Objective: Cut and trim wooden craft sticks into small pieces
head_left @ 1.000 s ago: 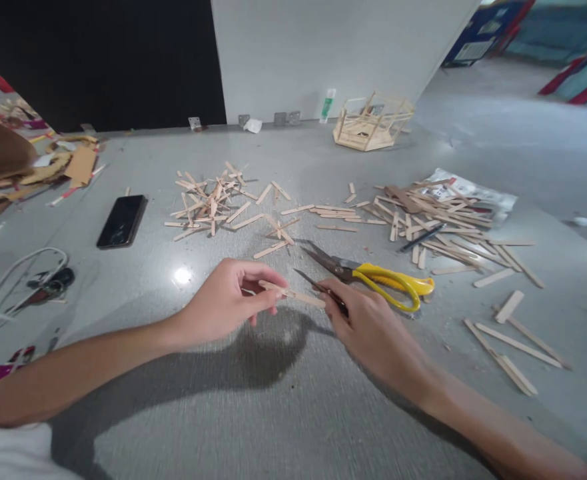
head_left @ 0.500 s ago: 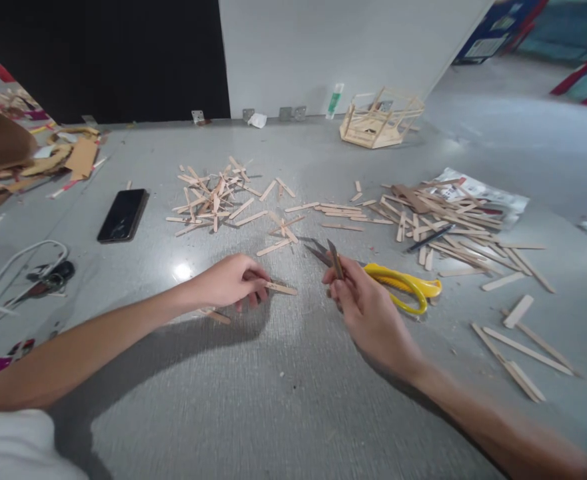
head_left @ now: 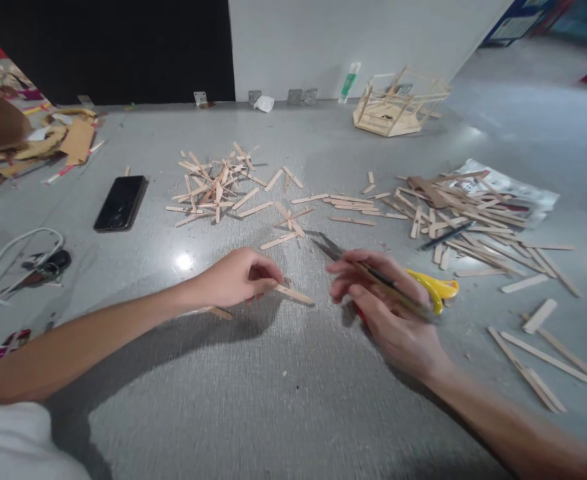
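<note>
My left hand (head_left: 243,277) pinches a wooden craft stick (head_left: 297,295) between thumb and fingertips, its free end pointing right. Another craft stick (head_left: 220,313) lies on the table, partly covered by my left forearm. In my right hand (head_left: 388,307) rests a slim craft knife (head_left: 388,285), blurred by motion, lying across the half-curled fingers. Beneath that hand are yellow-handled scissors (head_left: 446,288); their dark blades show to its left and the middle is hidden. A small red bit shows under the right palm, too covered to name.
Loose craft sticks form one pile (head_left: 218,183) behind my left hand and another pile (head_left: 493,227) at right, with a dark pen (head_left: 446,235). A stick-built frame (head_left: 398,110) and a glue stick (head_left: 349,83) stand by the wall. A phone (head_left: 120,203) lies left.
My hands have moved apart. The knife has swung from beside the stick to lie back across my right hand. A stick now lies by my left forearm, while the left hand still holds one.
</note>
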### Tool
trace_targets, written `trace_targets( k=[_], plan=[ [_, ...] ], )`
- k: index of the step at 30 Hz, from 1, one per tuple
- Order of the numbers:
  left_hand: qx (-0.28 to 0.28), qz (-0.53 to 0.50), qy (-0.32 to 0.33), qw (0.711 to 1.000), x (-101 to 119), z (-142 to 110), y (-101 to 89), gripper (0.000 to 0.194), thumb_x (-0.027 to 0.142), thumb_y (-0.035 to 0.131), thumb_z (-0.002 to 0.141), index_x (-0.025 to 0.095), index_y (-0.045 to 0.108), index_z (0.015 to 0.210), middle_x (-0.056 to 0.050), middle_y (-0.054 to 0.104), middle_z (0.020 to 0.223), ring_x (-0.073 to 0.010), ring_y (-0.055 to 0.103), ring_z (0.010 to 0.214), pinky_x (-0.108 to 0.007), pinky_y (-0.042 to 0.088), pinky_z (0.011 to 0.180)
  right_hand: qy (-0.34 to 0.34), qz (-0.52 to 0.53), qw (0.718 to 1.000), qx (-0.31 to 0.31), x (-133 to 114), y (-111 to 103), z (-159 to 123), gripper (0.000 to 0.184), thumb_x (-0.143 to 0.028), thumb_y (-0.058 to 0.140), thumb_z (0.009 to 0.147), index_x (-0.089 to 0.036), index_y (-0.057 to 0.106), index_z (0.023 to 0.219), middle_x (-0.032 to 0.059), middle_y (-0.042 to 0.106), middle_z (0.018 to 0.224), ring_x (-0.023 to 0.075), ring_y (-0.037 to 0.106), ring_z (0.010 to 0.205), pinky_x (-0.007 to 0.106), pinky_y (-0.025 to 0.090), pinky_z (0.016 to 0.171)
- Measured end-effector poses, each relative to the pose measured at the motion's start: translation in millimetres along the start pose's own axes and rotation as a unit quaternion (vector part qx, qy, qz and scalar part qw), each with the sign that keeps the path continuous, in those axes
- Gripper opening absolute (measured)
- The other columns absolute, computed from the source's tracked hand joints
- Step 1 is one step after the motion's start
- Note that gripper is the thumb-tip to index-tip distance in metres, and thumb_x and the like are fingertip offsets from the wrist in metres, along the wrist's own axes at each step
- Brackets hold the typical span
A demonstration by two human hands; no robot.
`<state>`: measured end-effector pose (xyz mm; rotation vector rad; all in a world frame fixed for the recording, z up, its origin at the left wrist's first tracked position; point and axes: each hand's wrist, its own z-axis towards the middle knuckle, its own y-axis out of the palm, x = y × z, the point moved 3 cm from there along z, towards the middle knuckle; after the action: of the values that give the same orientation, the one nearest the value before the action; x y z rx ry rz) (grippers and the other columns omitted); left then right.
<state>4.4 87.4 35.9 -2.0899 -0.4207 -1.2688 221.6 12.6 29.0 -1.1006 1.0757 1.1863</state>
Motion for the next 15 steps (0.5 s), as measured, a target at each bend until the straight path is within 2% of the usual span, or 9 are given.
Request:
trace_targets(
  k=[2,4,7,9,11,15],
  plan=[
    [-0.001,0.018,-0.003,1.0,-1,0,1.0,0.016,0.027,0.061,0.09,0.014,0.07,0.093,0.0,0.06,0.063,-0.0099,0.053,0.05,-0.02,0.042,0.049,-0.008,-0.055,0.998,0.011,2,-1,0,0.016,-0.034,0.073,0.083,-0.025,0.062,0.091,-0.0041,0.061,0.067,0.01,0.053,0.051,0.023,0.043,0.045],
    [-0.012,0.038,0.004,0.999,-1,0,2.6,0.016,0.028,0.061,0.09,0.015,0.07,0.086,0.001,0.059,0.059,-0.0088,0.051,0.047,-0.02,0.04,0.047,-0.004,-0.095,0.995,-0.01,5,1,-2,0.015,-0.037,0.068,0.087,-0.023,0.063,0.09,-0.0063,0.056,0.057,0.0084,0.046,0.043,0.022,0.038,0.04],
    [-0.021,0.057,0.013,0.998,0,0,4.7,0.021,0.029,0.063,0.09,0.015,0.069,0.076,0.002,0.057,0.054,-0.0073,0.048,0.042,-0.019,0.038,0.046,0.027,-0.108,0.99,-0.088,8,10,-7,0.022,-0.039,0.055,0.096,-0.02,0.064,0.103,-0.0017,0.067,0.063,0.0105,0.055,0.043,0.024,0.045,0.042],
    [-0.026,0.059,0.018,0.998,1,0,6.0,0.023,0.031,0.063,0.09,0.015,0.069,0.075,0.001,0.058,0.055,-0.0077,0.049,0.042,-0.02,0.037,0.045,0.035,-0.128,0.984,-0.123,8,15,-9,0.023,-0.038,0.055,0.097,-0.02,0.066,0.09,-0.0008,0.068,0.062,0.0112,0.06,0.046,0.024,0.049,0.046],
    [-0.038,0.06,0.03,0.997,2,0,7.8,0.023,0.032,0.063,0.09,0.015,0.071,0.076,0.001,0.059,0.056,-0.0078,0.05,0.042,-0.02,0.036,0.044,0.023,-0.151,0.977,-0.15,7,20,-10,0.023,-0.037,0.057,0.096,-0.021,0.067,0.083,-0.0016,0.068,0.06,0.0116,0.063,0.049,0.024,0.05,0.05],
    [-0.046,0.066,0.047,0.996,3,0,9.9,0.023,0.03,0.063,0.091,0.016,0.07,0.076,0.002,0.057,0.054,-0.0073,0.05,0.042,-0.019,0.037,0.046,-0.026,-0.188,0.966,-0.178,10,25,-11,0.013,-0.031,0.058,0.095,-0.024,0.066,0.087,-0.0028,0.071,0.067,0.0119,0.066,0.058,0.025,0.049,0.058]
  ],
)
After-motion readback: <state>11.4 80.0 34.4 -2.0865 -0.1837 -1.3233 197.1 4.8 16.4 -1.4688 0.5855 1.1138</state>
